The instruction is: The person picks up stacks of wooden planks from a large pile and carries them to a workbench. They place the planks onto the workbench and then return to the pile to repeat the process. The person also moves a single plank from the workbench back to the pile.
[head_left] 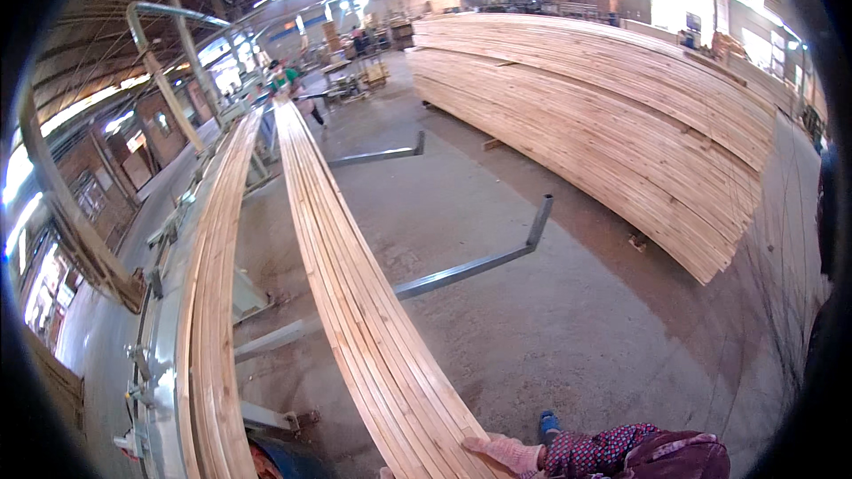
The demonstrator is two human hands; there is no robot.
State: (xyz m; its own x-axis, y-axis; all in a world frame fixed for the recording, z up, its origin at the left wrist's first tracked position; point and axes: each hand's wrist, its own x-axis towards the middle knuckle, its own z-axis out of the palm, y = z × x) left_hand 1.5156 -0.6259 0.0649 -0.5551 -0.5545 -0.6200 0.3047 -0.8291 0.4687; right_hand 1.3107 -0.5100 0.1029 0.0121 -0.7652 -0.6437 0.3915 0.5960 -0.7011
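A bundle of long, narrow wooden strips (355, 315) runs from the lower edge away to the far left. My right hand (504, 452), in a pink glove, grips the bundle's right edge near its close end. The sleeve is dark with a dotted pattern. Of my left hand (385, 473), only a small pink bit shows at the lower edge, beside the bundle's left side; its fingers are hidden. Another row of strips (211, 302) lies to the left, along a long metal machine bed (164, 399).
Angled metal support arms (466, 275) reach out beneath the bundle. A large stack of boards (603, 115) rests on blocks at the right. Another person (288, 80) in green stands at the bundle's far end. My blue shoe (548, 424) is on the concrete floor.
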